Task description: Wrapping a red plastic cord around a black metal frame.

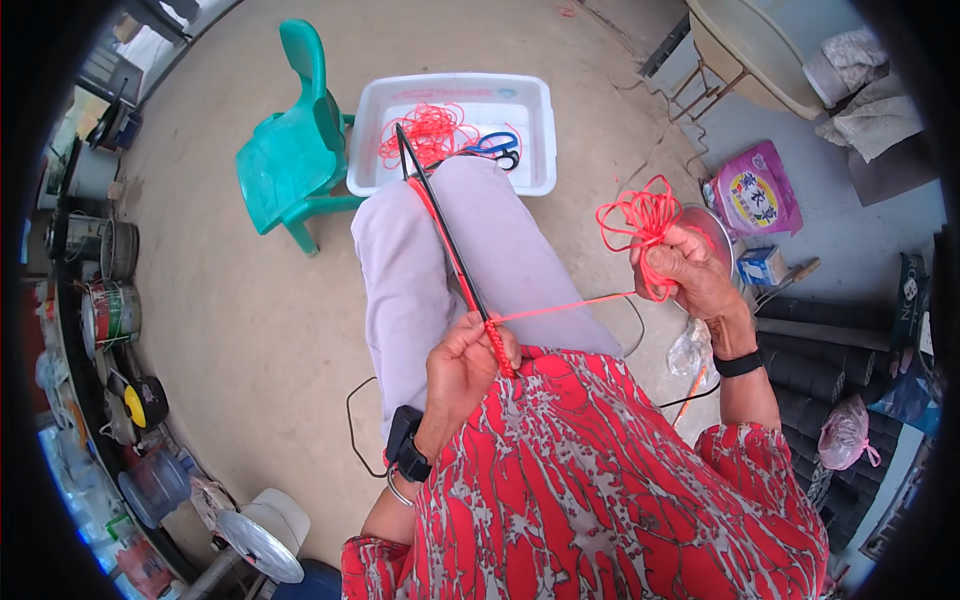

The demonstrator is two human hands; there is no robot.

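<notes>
Head view, the only one: the person sits, black rod (455, 256) lying across the lap, its far end out over the near side of a white tub (541, 172), its near end at the shirt hem. Rod seems to double back at the far tip into a narrow fork; a red strip runs along it. Left hand (462, 362) closed round the near part, thumb and fingers pinched where the cord (565, 307) leaves the rod. Right hand (688, 268) out to the right, fingers curled tight on a looped red bundle (640, 218), loops fanning above the fist; cord spans the two hands, nearly straight. Progress, as judged: partway, likely early. Near end, just below the left hand's grip, shows a patterned red covering (499, 350), close-set; how far it goes under fingers and hem, cannot tell. Beyond the grip, black shows along most of the length, no such covering there, so the longer share looks left to do. Bundle still holds many loops; cord uncut between rod and fist. In the tub: a loose red tangle (430, 132) and scissors (497, 150), neither touched by a hand. Green chair (290, 165) just beside the tub, on its left.
</notes>
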